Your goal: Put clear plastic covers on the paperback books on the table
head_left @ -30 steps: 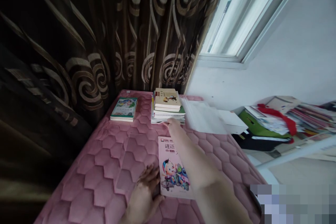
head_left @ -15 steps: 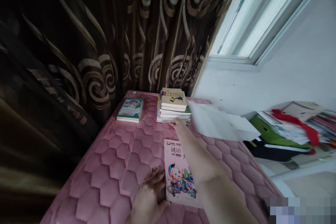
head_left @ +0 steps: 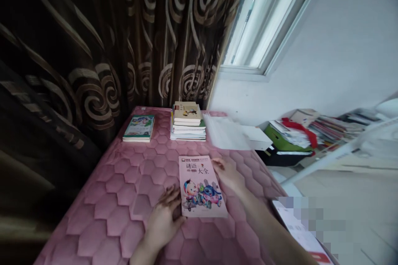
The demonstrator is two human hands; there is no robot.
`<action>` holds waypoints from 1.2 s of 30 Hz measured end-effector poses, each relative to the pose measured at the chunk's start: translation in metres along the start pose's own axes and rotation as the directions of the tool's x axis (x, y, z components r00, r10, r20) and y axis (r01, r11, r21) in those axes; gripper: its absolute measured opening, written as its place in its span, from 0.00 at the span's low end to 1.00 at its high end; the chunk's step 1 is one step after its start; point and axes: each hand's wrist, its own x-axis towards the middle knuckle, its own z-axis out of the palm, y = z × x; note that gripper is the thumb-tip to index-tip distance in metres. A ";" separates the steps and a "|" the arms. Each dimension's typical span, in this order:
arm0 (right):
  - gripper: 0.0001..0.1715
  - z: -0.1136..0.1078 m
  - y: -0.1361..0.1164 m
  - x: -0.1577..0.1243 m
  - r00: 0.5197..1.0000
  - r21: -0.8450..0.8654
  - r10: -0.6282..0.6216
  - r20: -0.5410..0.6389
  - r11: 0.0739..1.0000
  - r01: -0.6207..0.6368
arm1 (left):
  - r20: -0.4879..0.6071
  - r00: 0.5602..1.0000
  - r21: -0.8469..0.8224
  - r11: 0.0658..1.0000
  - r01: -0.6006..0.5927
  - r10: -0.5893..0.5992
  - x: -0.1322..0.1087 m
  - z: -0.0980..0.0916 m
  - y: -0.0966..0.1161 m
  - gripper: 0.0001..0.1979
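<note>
A pink book (head_left: 202, 182) with a cartoon child and a blue animal on its cover lies flat on the pink quilted bed cover (head_left: 121, 215). Along its lower left edge rests my left hand (head_left: 166, 215), fingers spread and the thumb near the bottom corner. My right hand (head_left: 226, 174) is beside the upper right edge, its fingers loosely bent by the book's side and holding nothing. Farther back stands a stack of books (head_left: 188, 122), topped by a beige one. To its left is a green-bordered book (head_left: 139, 127), on top of another.
Crumpled translucent plastic (head_left: 228, 132) and a white sheet (head_left: 258, 137) lie right of the stack. A dark patterned curtain (head_left: 139, 41) hangs behind and to the left. Beyond the bed's right edge are piled papers with a green bag (head_left: 276, 138).
My right hand has drawn back from the stack to the right side of the pink book, uncovering its cover. My left hand stays at the left edge. The view has turned right.
</note>
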 end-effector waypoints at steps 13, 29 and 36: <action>0.15 0.017 0.041 -0.068 0.980 -0.155 -0.169 -0.102 0.976 0.152 | -0.040 0.999 0.050 0.998 -0.030 0.032 0.004 0.005 -0.002 0.15; 0.19 0.017 0.056 -0.072 0.976 -0.202 -0.180 -0.121 0.967 0.153 | -0.019 0.999 0.061 0.998 -0.032 0.034 0.002 0.003 0.003 0.22; 0.21 0.019 0.060 -0.073 0.972 -0.262 -0.203 -0.118 0.951 0.166 | -0.018 0.999 0.083 0.996 -0.032 0.033 0.001 0.002 0.007 0.22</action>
